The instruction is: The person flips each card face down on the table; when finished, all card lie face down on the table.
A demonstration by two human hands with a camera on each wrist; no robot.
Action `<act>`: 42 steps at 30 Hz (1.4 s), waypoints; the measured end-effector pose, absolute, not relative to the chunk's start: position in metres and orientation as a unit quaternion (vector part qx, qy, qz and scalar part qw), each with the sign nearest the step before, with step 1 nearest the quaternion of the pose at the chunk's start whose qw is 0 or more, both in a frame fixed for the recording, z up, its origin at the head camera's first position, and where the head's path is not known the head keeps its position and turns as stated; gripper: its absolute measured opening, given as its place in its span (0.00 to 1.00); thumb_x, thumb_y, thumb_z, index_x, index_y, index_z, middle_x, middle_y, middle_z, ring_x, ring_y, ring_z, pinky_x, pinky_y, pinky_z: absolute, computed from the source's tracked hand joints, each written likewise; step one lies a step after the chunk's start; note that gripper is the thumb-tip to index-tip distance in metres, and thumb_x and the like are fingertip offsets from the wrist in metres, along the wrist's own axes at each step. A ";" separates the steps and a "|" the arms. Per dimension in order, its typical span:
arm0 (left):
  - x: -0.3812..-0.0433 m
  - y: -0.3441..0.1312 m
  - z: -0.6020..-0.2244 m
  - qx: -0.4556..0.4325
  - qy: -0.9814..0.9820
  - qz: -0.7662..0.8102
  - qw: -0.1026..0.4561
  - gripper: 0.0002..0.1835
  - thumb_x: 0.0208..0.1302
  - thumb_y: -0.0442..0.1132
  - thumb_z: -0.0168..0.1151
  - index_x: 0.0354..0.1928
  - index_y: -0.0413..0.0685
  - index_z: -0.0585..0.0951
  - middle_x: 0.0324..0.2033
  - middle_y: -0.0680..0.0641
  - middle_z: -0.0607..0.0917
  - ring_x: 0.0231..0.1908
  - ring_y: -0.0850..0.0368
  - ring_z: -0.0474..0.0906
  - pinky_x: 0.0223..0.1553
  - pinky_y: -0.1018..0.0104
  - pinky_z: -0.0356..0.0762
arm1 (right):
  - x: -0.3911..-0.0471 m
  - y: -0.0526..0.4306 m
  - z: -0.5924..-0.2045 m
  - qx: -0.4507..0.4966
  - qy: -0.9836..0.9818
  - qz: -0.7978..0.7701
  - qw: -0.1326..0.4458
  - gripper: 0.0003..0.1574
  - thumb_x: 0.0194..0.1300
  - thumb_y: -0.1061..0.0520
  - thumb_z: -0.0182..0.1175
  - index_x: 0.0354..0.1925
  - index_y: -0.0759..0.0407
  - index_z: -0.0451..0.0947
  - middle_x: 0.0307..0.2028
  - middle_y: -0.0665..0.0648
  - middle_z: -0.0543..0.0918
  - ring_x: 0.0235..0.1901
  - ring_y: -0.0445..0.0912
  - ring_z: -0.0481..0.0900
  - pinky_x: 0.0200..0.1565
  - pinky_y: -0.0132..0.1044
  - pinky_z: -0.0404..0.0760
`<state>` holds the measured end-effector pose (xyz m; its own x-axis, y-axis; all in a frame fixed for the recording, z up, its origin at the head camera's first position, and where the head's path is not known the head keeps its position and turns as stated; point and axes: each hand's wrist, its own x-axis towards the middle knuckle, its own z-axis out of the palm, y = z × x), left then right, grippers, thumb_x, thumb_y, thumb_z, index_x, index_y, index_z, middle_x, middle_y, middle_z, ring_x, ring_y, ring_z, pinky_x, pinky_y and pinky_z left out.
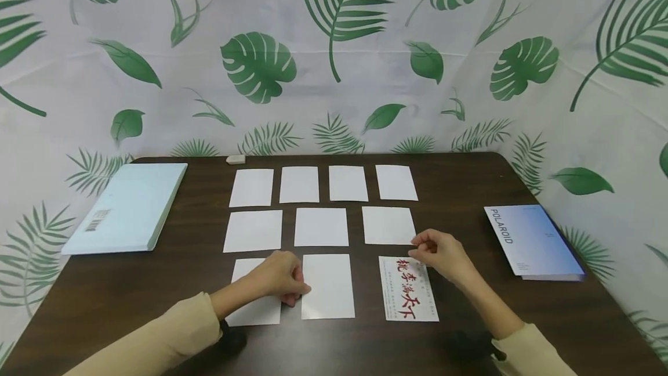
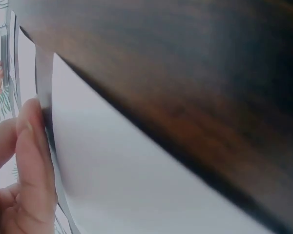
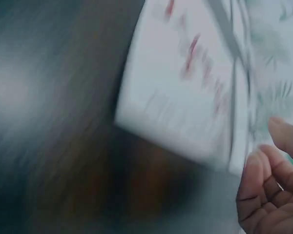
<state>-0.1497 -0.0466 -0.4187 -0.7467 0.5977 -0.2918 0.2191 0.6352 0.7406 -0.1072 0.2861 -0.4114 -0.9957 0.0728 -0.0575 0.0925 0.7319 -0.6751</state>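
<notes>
White cards lie in three rows on the dark wooden table. With its fingers bent, my left hand point(image 1: 284, 277) pinches the left edge of a blank white card point(image 1: 330, 288) in the front row. Its wrist passes over another blank card point(image 1: 256, 309), partly hiding it. A card with large red characters point(image 1: 409, 290) lies face up at the front right. Just above that card's upper right corner is my right hand point(image 1: 443, 255), its fingers loosely bent. The right wrist view shows thumb and fingers point(image 3: 254, 178) apart, with nothing visible between them.
Behind are a middle row with a blank card point(image 1: 320, 227) and a back row with another point(image 1: 299, 184). A thick pale-blue book point(image 1: 133, 208) lies left, a blue POLAROID booklet point(image 1: 534, 239) right. A small white block point(image 1: 236, 159) sits at the far edge.
</notes>
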 end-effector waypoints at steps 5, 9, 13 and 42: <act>-0.151 -0.048 -0.418 0.231 0.861 0.362 0.272 0.11 0.52 0.32 0.69 0.18 0.43 0.76 0.10 0.52 0.78 0.11 0.64 0.76 0.16 0.73 0.76 | -0.100 0.304 -0.422 0.043 0.940 -0.336 0.045 0.18 0.52 0.61 0.69 0.40 0.66 0.76 0.28 0.54 0.74 0.28 0.44 0.69 0.26 0.29 0.69; -0.152 -0.046 -0.418 0.236 0.857 0.364 0.277 0.11 0.52 0.32 0.68 0.19 0.43 0.76 0.10 0.51 0.79 0.12 0.63 0.76 0.16 0.73 0.76 | -0.100 0.305 -0.426 0.034 0.948 -0.312 0.046 0.17 0.50 0.63 0.71 0.37 0.63 0.74 0.28 0.54 0.73 0.28 0.44 0.68 0.27 0.30 0.68; -0.154 -0.042 -0.415 0.238 0.850 0.375 0.284 0.11 0.52 0.34 0.69 0.20 0.43 0.76 0.11 0.51 0.79 0.13 0.63 0.77 0.17 0.73 0.77 | -0.100 0.307 -0.426 0.027 0.952 -0.303 0.043 0.17 0.49 0.65 0.70 0.33 0.61 0.71 0.26 0.54 0.72 0.27 0.44 0.68 0.25 0.30 0.67; -0.161 0.089 -0.431 0.178 0.747 0.586 0.258 0.05 0.55 0.26 0.63 0.32 0.34 0.75 0.22 0.45 0.82 0.18 0.62 0.79 0.23 0.68 0.83 | -0.099 0.308 -0.429 0.006 0.933 -0.357 -0.042 0.14 0.51 0.65 0.69 0.34 0.60 0.73 0.26 0.52 0.75 0.26 0.43 0.71 0.26 0.28 0.71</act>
